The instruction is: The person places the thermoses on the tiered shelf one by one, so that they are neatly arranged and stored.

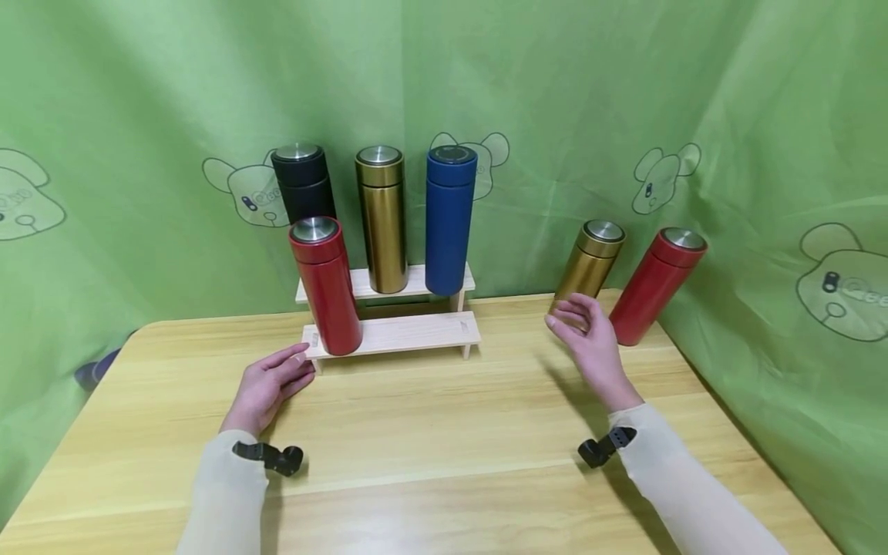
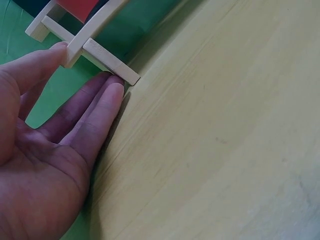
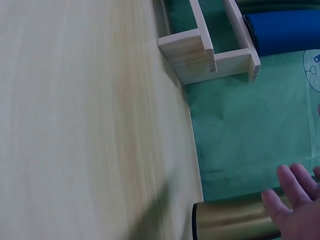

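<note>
My left hand (image 1: 267, 385) is at the left end of a two-step wooden rack (image 1: 416, 333). In the left wrist view its fingers (image 2: 102, 107) lie nearly straight by the rack's leg, and one fingertip touches the step's corner. A red thermos bottle (image 1: 326, 289) stands on the lower step. Black (image 1: 305, 193), gold (image 1: 384, 223) and blue (image 1: 449, 223) thermos bottles stand on the upper step. My right hand (image 1: 590, 343), fingers loosely bent, is in front of another gold thermos bottle (image 1: 590, 258) on the table; whether it touches the bottle I cannot tell.
A second red thermos bottle (image 1: 655, 289) stands on the wooden table (image 1: 430, 439), right of my right hand. Green curtain (image 1: 555, 92) with printed bear faces hangs behind the table and along its sides. A dark purple item (image 1: 97, 368) shows beyond the left edge.
</note>
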`<state>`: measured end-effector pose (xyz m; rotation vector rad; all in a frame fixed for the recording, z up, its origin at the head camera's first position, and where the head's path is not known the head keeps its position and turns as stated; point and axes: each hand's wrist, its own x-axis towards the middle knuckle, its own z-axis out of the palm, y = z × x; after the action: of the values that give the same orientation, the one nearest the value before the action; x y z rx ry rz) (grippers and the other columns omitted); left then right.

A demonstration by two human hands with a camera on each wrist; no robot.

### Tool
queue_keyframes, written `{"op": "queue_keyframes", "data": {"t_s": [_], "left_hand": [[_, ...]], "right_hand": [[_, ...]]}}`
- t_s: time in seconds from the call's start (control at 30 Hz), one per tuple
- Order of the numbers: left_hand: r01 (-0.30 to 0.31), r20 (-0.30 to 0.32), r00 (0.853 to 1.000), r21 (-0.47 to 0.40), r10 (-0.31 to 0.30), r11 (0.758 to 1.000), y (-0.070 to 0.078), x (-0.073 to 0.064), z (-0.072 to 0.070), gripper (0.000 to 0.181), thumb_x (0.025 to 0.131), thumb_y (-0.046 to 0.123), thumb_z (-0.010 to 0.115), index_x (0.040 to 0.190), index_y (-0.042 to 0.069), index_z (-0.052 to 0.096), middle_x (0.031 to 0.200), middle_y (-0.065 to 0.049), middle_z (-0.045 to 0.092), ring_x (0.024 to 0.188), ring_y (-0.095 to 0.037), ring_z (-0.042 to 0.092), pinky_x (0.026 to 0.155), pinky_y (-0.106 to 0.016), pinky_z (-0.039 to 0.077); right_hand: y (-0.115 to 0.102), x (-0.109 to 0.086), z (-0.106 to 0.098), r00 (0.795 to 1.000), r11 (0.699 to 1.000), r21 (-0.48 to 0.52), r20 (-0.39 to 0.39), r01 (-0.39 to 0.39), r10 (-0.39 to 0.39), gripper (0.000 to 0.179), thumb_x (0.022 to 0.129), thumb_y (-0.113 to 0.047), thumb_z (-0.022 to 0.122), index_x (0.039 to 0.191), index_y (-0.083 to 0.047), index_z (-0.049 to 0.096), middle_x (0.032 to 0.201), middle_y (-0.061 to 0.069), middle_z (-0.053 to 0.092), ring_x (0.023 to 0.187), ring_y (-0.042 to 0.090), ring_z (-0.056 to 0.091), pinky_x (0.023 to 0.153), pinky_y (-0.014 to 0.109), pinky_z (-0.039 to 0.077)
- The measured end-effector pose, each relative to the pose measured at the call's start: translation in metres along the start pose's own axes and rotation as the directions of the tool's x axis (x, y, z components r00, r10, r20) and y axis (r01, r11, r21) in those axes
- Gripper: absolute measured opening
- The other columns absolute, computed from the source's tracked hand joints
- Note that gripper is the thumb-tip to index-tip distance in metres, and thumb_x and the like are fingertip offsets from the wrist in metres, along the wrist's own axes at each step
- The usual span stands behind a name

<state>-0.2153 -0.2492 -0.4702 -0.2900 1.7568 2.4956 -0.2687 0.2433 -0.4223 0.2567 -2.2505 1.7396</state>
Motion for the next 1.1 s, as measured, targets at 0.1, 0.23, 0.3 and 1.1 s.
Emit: {"op": "queue_keyframes", "data": {"t_s": [0.1, 0.23, 0.3, 1.1], "left_hand": [[-0.003, 0.0, 1.0, -0.006, 0.003, 1.0, 0.0, 0.0, 0.0, 0.037, 0.098, 0.004, 0.06, 0.134, -0.004, 0.056, 0.107, -0.008, 0.068, 0.107, -0.025, 0.065, 0.101, -0.041, 0.05], [-0.004, -0.003, 1.0, -0.006, 0.004, 1.0, 0.001, -0.001, -0.001, 0.038, 0.098, 0.004, 0.061, 0.135, -0.004, 0.055, 0.108, -0.008, 0.068, 0.107, -0.025, 0.065, 0.1, -0.04, 0.05], [-0.004, -0.002, 1.0, -0.004, 0.004, 1.0, 0.0, 0.0, -0.001, 0.04, 0.098, 0.005, 0.061, 0.136, -0.005, 0.054, 0.108, -0.008, 0.068, 0.107, -0.025, 0.065, 0.101, -0.04, 0.05], [0.004, 0.009, 1.0, 0.004, -0.004, 1.0, 0.002, 0.0, -0.001, 0.049, 0.098, 0.006, 0.06, 0.142, -0.01, 0.043, 0.108, -0.011, 0.068, 0.108, -0.026, 0.064, 0.1, -0.038, 0.05]], "right_hand": [[0.003, -0.001, -0.004, 0.996, 1.0, -0.002, -0.084, 0.001, -0.001, 0.065, 0.091, -0.015, 0.073, 0.142, 0.005, 0.035, 0.134, 0.023, 0.049, 0.123, 0.034, 0.048, 0.108, 0.033, 0.044], [0.002, -0.001, -0.006, 0.979, 0.999, -0.033, -0.203, 0.002, -0.009, 0.064, 0.09, -0.015, 0.074, 0.139, 0.003, 0.038, 0.134, 0.021, 0.048, 0.125, 0.033, 0.046, 0.11, 0.046, 0.04], [0.001, -0.001, -0.007, 0.967, 0.997, -0.075, -0.254, -0.005, -0.014, 0.064, 0.089, -0.017, 0.075, 0.138, 0.001, 0.04, 0.134, 0.018, 0.047, 0.125, 0.031, 0.045, 0.11, 0.043, 0.04], [0.003, 0.021, -0.021, 0.959, 0.946, -0.268, -0.26, -0.183, 0.112, 0.099, 0.089, -0.048, 0.07, 0.156, -0.005, 0.011, 0.158, 0.017, 0.019, 0.144, 0.03, 0.021, 0.12, 0.041, 0.022]]}}
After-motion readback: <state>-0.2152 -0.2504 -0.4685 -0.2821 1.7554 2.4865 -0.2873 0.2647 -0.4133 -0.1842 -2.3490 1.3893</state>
